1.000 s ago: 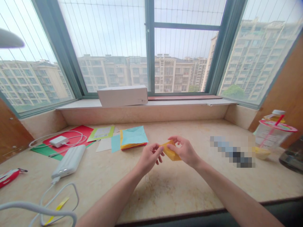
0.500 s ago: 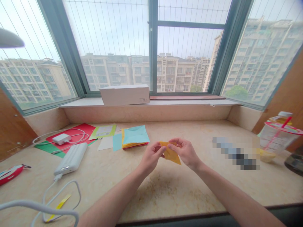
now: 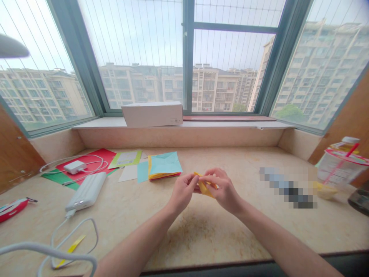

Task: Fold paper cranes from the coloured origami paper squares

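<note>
A small piece of yellow paper (image 3: 205,189) is held up over the counter, folded and partly hidden by fingers. My left hand (image 3: 185,189) pinches its left edge between thumb and fingers. Across its front and right side lie the fingers of my right hand (image 3: 221,187), closed on the paper. Just beyond my left hand rests a stack of folded coloured paper (image 3: 165,164), light blue on top with yellow and red layers beneath.
Left on the counter are a white power bank (image 3: 86,192), a charger (image 3: 75,167) on red and green paper, and cables. A lidded cup (image 3: 337,169) with a straw stands right, beside a blurred-out object (image 3: 285,187). A white box (image 3: 152,115) sits on the sill.
My right hand's fingers have moved left over the front of the yellow paper, covering more of it. The paper's lower right corner no longer sticks out. My left hand keeps its pinch.
</note>
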The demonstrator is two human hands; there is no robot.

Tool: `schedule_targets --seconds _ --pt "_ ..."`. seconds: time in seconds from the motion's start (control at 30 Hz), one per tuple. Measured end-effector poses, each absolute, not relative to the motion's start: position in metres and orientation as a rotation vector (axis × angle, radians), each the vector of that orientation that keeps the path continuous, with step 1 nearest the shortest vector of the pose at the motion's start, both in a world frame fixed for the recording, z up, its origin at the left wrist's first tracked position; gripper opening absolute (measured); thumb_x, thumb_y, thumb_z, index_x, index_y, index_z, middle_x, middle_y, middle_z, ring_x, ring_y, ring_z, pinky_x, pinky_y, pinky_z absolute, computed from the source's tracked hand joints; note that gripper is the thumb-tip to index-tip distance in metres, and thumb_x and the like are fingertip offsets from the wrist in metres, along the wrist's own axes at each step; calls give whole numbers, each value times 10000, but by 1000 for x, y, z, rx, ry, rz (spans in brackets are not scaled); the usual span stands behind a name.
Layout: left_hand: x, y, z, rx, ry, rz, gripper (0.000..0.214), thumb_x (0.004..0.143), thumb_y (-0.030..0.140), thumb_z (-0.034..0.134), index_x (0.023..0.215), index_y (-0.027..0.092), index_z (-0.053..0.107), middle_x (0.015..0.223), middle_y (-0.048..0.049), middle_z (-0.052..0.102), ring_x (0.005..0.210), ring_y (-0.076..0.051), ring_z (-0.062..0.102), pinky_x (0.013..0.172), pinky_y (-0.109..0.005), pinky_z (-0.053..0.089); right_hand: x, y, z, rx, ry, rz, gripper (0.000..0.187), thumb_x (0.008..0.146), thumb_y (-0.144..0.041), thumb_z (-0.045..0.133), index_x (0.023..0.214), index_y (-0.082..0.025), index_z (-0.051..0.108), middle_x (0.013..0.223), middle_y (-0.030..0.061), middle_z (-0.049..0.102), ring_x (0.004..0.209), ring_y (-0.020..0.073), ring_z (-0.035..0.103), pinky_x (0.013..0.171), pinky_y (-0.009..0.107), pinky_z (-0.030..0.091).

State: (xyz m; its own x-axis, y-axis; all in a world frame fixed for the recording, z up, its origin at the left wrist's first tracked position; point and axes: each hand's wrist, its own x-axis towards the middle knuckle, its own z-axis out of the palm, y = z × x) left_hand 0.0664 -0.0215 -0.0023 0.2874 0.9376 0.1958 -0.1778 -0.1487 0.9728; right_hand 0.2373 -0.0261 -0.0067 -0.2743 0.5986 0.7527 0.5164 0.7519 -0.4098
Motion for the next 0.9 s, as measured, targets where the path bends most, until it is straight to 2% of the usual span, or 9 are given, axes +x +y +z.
schedule_targets --seconds 0.17,0.43,0.57,0.73,0.83,0.9 --pt "67 -22 -2 1372 720 1204 380 874 501 582 884 129 664 755 -63 728 675 -223 722 635 -334 595 240 -26 -5 -808 -1950 101 329 872 -105 555 1058 -308 733 1058 56 664 1000 236 613 906 456 448" --pt "66 -22 -3 1378 752 1229 424 870 540 565 909 132 672 777 -70 738 724 -244 733 629 -336 602 244 -25 -9 -772 -2026 127 384 891 -113 529 1145 -345 700 1209 56 639 1124 249 593 957 471 454" --pt "66 -20 -5 1366 739 1213 463 851 577 568 876 126 670 761 -75 732 692 -239 728 609 -336 600 246 -24 -8 -790 -2062 102 367 895 -133 547 1154 -345 697 1204 62 644 1123 254 596 959 474 453" --pt "65 -18 -8 1388 839 1265 420 847 543 596 804 128 646 715 -51 708 637 -199 703 619 -318 597 246 -31 4 -775 -2175 163 379 889 -140 529 1197 -307 674 1237 78 630 1064 242 628 966 474 459" --pt "64 -17 -9 1391 869 1329 403 858 530 586 783 137 630 723 -39 695 654 -190 695 637 -310 596 242 -34 5 -781 -2180 282 334 891 -249 589 1213 -292 666 1268 90 594 1050 235 629 937 428 500" --pt "63 -16 -9 1389 899 1357 404 852 532 592 760 139 621 713 -34 685 651 -187 690 631 -304 595 239 -33 2 -814 -2136 310 329 868 -313 646 1195 -302 677 1248 88 589 962 217 645 891 409 529"
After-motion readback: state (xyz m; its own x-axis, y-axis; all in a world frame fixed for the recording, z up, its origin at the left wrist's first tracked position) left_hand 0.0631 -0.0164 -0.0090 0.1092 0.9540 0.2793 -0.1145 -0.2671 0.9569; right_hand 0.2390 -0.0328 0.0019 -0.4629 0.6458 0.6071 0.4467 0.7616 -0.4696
